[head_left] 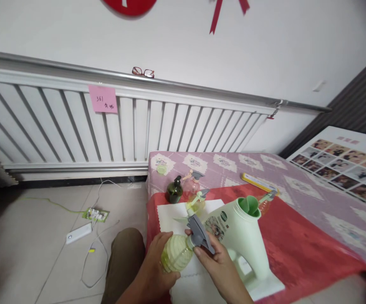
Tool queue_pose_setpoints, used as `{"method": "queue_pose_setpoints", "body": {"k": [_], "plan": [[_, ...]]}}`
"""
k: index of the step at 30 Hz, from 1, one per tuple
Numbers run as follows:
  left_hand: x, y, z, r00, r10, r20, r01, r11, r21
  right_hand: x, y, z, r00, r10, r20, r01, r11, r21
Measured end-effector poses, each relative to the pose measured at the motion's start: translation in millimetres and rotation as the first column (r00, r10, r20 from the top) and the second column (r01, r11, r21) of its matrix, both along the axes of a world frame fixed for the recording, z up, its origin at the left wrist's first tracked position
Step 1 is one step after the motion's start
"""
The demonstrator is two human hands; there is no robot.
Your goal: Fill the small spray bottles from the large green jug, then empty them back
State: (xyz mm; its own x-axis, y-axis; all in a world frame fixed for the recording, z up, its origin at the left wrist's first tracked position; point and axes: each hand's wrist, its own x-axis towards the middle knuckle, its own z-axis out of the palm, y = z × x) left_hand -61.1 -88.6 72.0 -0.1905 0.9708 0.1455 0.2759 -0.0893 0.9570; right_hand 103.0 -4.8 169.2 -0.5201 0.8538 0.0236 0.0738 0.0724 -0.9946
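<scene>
My left hand is wrapped round the body of a small yellow-green spray bottle, held tilted over the near table edge. My right hand grips its grey trigger head between thumb and fingers. Just right of the hands a large pale green jug with a green funnel in its mouth stands on a white cloth.
Behind the hands stand a dark green pump bottle, a pink spray bottle and another yellow-green one on the red cloth. A yellow ruler lies further back. A white radiator lines the wall; cables and a power bank lie on the floor.
</scene>
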Motion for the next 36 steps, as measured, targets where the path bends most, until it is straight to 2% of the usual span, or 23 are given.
{"method": "queue_pose_setpoints", "body": {"k": [7, 12, 15, 20, 24, 28, 30, 33, 36], "plan": [[9, 1, 4.2, 0.97, -0.089, 0.226, 0.092, 0.996, -0.004, 1, -2, 3.3, 0.999, -0.045, -0.007, 0.045, 0.999, -0.016], [11, -1, 16.3, 0.871, -0.215, 0.442, 0.251, 0.968, -0.023, 4, -3, -6.2, 0.996, -0.06, -0.069, 0.056, 0.996, -0.071], [13, -2, 17.9, 0.822, -0.257, 0.509, 0.313, 0.95, -0.026, 6, -1, -7.0, 0.994, -0.048, -0.103, 0.036, 0.992, -0.117], [15, 1, 15.5, 0.899, -0.183, 0.397, 0.221, 0.974, -0.053, 10, 4, 6.0, 0.999, 0.047, -0.002, -0.047, 0.995, -0.088], [18, 4, 12.2, 0.916, -0.159, 0.368, 0.192, 0.98, -0.057, 14, 7, 7.2, 0.996, 0.012, 0.09, -0.013, 1.0, 0.01], [24, 4, 0.7, 0.929, -0.129, 0.346, 0.148, 0.988, -0.03, 11, 6, -0.7, 0.999, -0.015, 0.043, 0.014, 1.0, 0.016], [26, 5, -6.9, 0.958, -0.084, 0.275, 0.09, 0.996, -0.008, 7, 5, -4.5, 0.998, -0.055, 0.009, 0.055, 0.998, -0.012], [31, 6, -17.0, 0.994, 0.045, 0.104, -0.048, 0.998, 0.034, 0, 3, -9.6, 0.986, -0.162, -0.043, 0.16, 0.986, -0.05], [37, 7, -24.4, 0.981, 0.185, -0.054, -0.178, 0.978, 0.109, -7, -1, -14.7, 0.96, -0.26, -0.098, 0.254, 0.965, -0.07]]}}
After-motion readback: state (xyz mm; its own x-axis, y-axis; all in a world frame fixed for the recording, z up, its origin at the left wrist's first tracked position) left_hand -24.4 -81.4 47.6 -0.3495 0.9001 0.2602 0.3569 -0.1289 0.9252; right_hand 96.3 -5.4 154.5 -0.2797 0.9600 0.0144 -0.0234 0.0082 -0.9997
